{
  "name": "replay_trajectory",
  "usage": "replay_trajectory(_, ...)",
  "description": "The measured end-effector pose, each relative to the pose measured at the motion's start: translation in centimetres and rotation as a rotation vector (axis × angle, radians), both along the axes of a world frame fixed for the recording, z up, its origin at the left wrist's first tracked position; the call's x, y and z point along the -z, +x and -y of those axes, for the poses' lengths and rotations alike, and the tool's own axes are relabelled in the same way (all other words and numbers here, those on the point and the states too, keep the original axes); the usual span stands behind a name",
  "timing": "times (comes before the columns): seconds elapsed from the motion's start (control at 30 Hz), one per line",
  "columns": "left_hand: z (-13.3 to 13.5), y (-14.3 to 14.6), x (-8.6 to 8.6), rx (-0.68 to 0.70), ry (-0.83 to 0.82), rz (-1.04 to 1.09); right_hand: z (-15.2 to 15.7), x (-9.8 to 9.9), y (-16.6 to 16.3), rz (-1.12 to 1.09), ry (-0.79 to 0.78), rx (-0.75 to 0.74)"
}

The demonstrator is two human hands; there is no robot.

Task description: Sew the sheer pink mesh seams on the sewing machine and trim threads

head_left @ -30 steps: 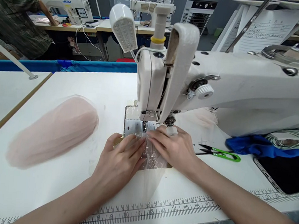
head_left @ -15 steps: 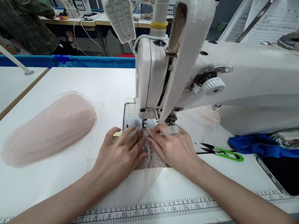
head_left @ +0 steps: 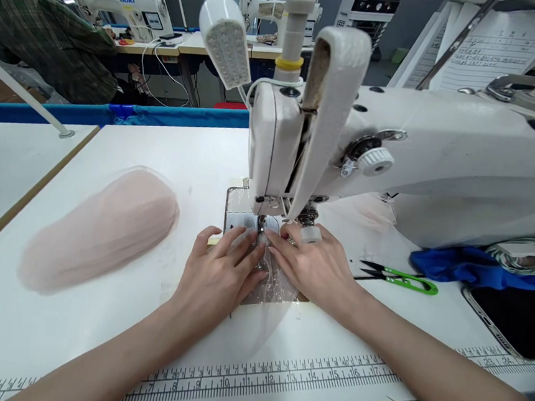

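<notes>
Blue lettering on a machine at the back bench read JUKI. A printed ruler ran along the near edge of the table, with numerals 7 through 17 legible between the forearms and 24 farther right. A ruled sheet stood upper right, its writing too small to read. No brand could be made out on the near sewing machine. The sheer fabric lay on the machine bed directly below the needle, trailing toward the table edge. The left hand lay flat on it, fingers spread and pressing down, clasping nothing; its fingertips sat just left of the needle. The right hand lay likewise flat and unclenched, its fingertips on the fabric just right of the needle and nearly meeting the left ones. One right finger wore a white band. A pink mesh heap sat well to the left. Green snips lay near the right wrist, with blue cloth and a dark screen beyond. A lamp hung over the bed. Another person in a dark plaid top stood far left.
</notes>
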State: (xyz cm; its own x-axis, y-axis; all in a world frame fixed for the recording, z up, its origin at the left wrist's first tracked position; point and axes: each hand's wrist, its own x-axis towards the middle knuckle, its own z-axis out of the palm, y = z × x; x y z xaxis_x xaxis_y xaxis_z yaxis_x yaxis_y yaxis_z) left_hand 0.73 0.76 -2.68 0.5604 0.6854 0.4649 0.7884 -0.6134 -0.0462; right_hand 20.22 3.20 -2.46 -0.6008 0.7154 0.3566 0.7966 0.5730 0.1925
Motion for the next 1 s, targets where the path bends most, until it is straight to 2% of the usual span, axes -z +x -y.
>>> replay_trajectory(0.5, -0.5, -0.4, 0.1, 0.011, -0.045, 0.024, -0.4, 0.2, 0.0, 0.040, 0.020, 0.037)
replay_trajectory(0.67, -0.5, -0.4, 0.0, 0.006, -0.050, 0.011, -0.5, 0.2, 0.3, 0.003, 0.089, -0.001)
replay_trajectory(0.8, 0.5, -0.7, -1.1, 0.048, -0.002, 0.052, 0.0, -0.1, 0.8, -0.106, 0.078, -0.067)
replay_trajectory(0.9, 1.2, -1.2, -2.2, 0.134, -0.135, 0.076, 0.3, -0.2, 1.1, -0.220, 0.001, -0.120)
replay_trajectory(1.0, 0.9, -1.2, -2.5, 0.130, -0.272, 0.070, 0.2, -0.4, 1.2, -0.290, -0.102, -0.080)
